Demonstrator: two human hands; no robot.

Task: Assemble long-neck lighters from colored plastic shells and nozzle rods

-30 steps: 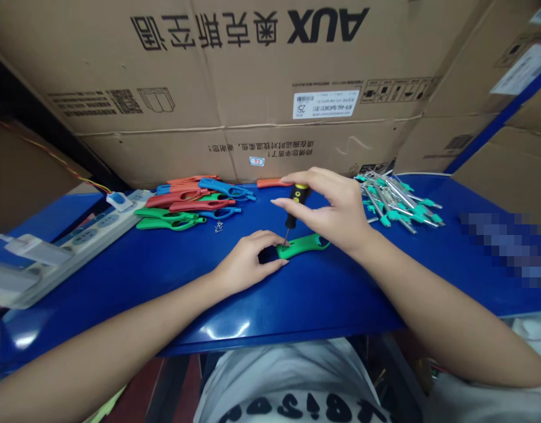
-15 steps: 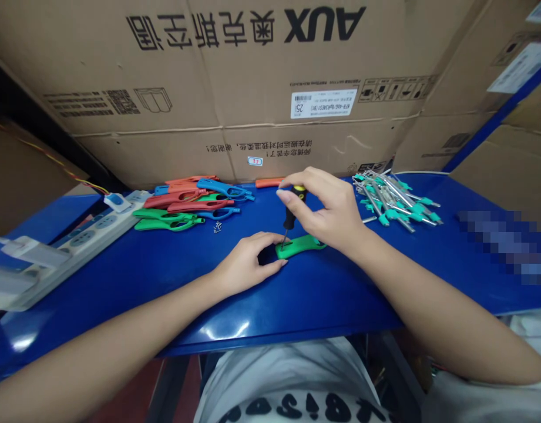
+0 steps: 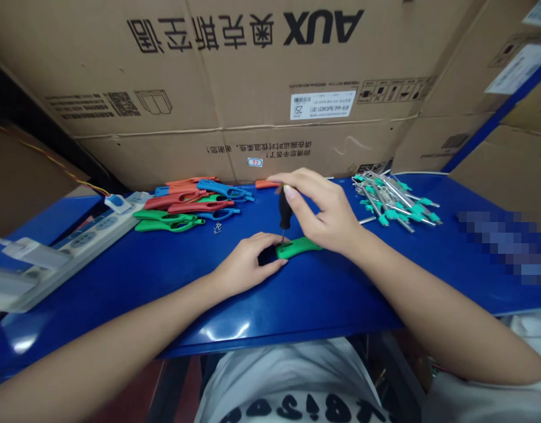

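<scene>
My right hand (image 3: 323, 211) grips the dark handle of a screwdriver (image 3: 285, 214), which stands nearly upright. Its thin shaft meets the left end of a green plastic handle piece (image 3: 300, 248) lying on the blue table. Thumb and fingers of my left hand (image 3: 252, 261) pinch that same end from both sides and hold it against the tabletop. The right end of the green piece is partly hidden behind my right hand. Whether a screw sits under the tip is too small to tell.
Red, green, blue and orange plastic pieces (image 3: 195, 202) are piled at the back left, with small screws (image 3: 218, 227) beside them. Metal rods with teal parts (image 3: 396, 200) lie at the back right. A white power strip (image 3: 76, 247) runs along the left; a cardboard box (image 3: 248, 76) stands behind.
My right hand has turned with the screwdriver, and its handle now stands more upright and slightly further left. My left hand and the green piece have stayed in place.
</scene>
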